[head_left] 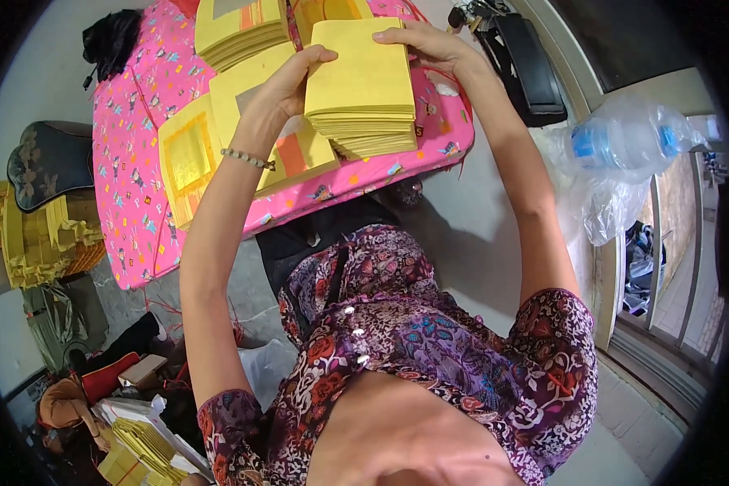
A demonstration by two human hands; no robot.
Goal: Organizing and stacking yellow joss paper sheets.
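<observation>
A thick stack of yellow paper [356,69] is held between both hands over the near edge of a pink patterned table cover [130,174]. My left hand [287,81] grips its left side, thumb over the top sheet, with a beaded bracelet on that wrist. At the far right corner, my right hand [436,44] holds on with its thumb on top; its other fingers are mostly hidden. Below and left of the held stack lie yellow papers with orange and grey patches [304,158]. A sheet with a gold square [190,150] lies further left.
Another yellow stack [243,36] stands at the back of the table. A dark padded chair back [50,164] is at the left, above piled yellow paper bundles [44,243]. A clear plastic bottle [616,144] hangs at the right. At lower left, another person's arm [93,421] reaches near yellow papers.
</observation>
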